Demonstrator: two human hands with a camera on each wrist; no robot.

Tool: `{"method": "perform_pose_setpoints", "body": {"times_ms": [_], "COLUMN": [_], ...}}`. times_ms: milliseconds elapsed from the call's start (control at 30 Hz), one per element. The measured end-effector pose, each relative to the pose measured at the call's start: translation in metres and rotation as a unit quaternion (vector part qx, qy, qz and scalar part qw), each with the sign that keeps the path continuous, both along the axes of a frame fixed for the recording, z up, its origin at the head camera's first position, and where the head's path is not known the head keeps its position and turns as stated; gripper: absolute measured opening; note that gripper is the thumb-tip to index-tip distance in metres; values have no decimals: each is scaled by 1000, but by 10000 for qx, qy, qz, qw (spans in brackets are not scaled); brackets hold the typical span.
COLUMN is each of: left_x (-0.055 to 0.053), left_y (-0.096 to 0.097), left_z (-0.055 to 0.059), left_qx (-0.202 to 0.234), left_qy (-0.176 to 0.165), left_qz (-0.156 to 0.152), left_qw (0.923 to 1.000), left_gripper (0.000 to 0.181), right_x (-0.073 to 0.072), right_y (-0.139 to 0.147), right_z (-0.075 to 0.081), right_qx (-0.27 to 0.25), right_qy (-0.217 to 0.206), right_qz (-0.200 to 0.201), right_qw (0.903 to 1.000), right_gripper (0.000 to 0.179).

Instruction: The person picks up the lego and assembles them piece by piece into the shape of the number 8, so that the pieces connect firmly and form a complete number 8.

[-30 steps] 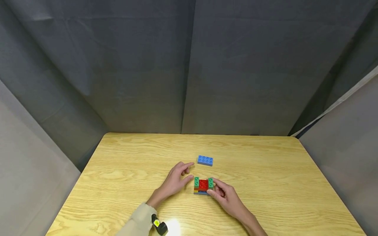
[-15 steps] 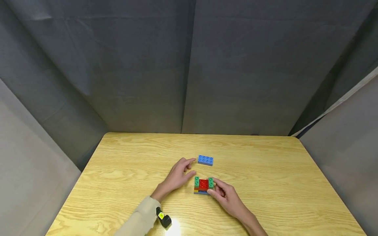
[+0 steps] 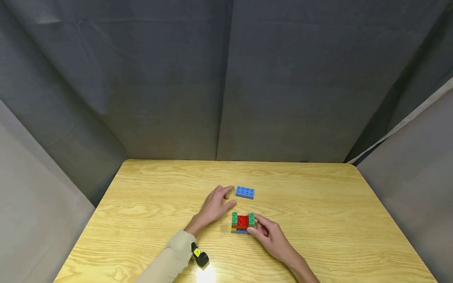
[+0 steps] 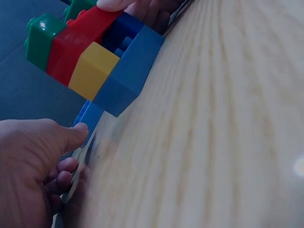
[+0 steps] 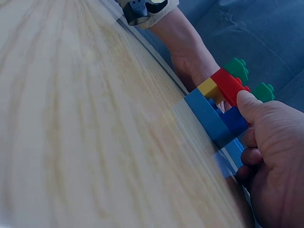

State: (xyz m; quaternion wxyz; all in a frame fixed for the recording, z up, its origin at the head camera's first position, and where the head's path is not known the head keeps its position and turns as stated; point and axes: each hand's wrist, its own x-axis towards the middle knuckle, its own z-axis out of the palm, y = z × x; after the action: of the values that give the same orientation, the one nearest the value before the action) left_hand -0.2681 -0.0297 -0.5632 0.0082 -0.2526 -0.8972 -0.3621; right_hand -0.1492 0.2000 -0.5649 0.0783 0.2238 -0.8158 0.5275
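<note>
A stack of toy building bricks [image 3: 242, 222] stands on the table: a blue brick at the bottom, yellow and dark blue ones over it, then a red one topped by two green bricks. My right hand [image 3: 274, 238] grips its right end, the thumb [image 5: 248, 105] on the near side of the red brick. Beyond the stack lies a loose blue brick [image 3: 245, 192] with its studs up. My left hand [image 3: 213, 206] holds nothing; its index finger and thumb are spread just left of that loose brick, apart from the stack.
The wooden table [image 3: 159, 188] has a light grain and rounded far corners. Dark grey curtains [image 3: 170, 86] hang behind it, with paler panels at both sides. A black wrist camera [image 3: 201, 257] sits on the left sleeve.
My left hand has moved forward, away from the stack and up beside the loose blue brick. The right hand keeps its grip and the stack stays in place.
</note>
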Motion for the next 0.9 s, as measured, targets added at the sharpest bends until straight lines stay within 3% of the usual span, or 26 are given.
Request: {"method": "perform_pose_setpoints", "body": {"times_ms": [200, 467, 900], "left_x": [-5, -13, -23], "left_y": [4, 9, 15], "left_z": [-1, 0, 0], "left_qx": [-97, -221, -344], "left_qy": [22, 109, 202], "left_qz": [-26, -113, -311], "left_qw": [9999, 9996, 9987], "left_gripper": [59, 61, 58], "right_x": [0, 2, 0], "right_y": [1, -1, -3], "right_z": [-4, 1, -2], "right_qx": [71, 48, 70], "right_qy": [-98, -126, -208], "right_qz": [-53, -8, -69], "right_qw": [9999, 9999, 9997], "right_gripper": [30, 26, 33]}}
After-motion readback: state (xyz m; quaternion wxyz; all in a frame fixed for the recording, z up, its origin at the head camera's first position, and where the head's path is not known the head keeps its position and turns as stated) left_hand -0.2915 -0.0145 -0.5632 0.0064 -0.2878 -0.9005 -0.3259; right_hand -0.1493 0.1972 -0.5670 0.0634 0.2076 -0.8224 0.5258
